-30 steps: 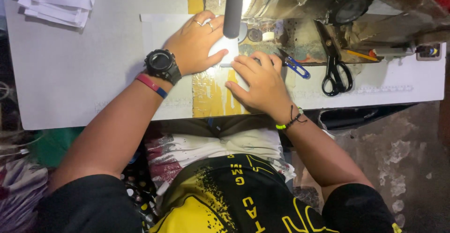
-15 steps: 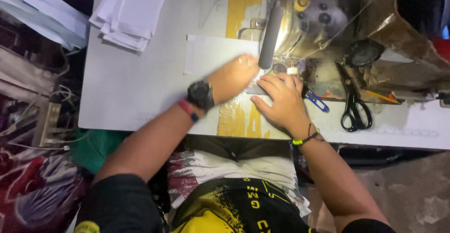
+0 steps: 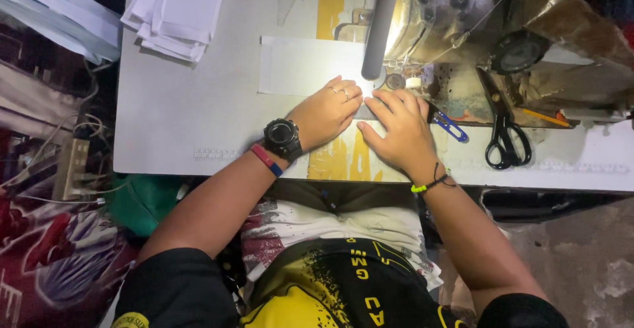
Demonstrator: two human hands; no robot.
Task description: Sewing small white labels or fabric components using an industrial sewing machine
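At the centre of the frame, the left hand (image 3: 327, 113) lies flat, fingers spread, pressing a white fabric piece (image 3: 297, 64) against the sewing table (image 3: 185, 130). The right hand (image 3: 399, 130), just beside it, also presses flat there, grasping nothing. Black scissors (image 3: 505, 133) lie right of centre; stacked white fabric pieces (image 3: 175, 11) sit upper left.

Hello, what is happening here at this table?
A person sits at a sewing machine. Both hands lie flat on a white fabric piece, side by side just in front of the needle area: the left hand with a black watch, the right hand beside it. Black scissors and a small blue snipper lie to the right, untouched. A stack of white pieces waits at the far left of the table.
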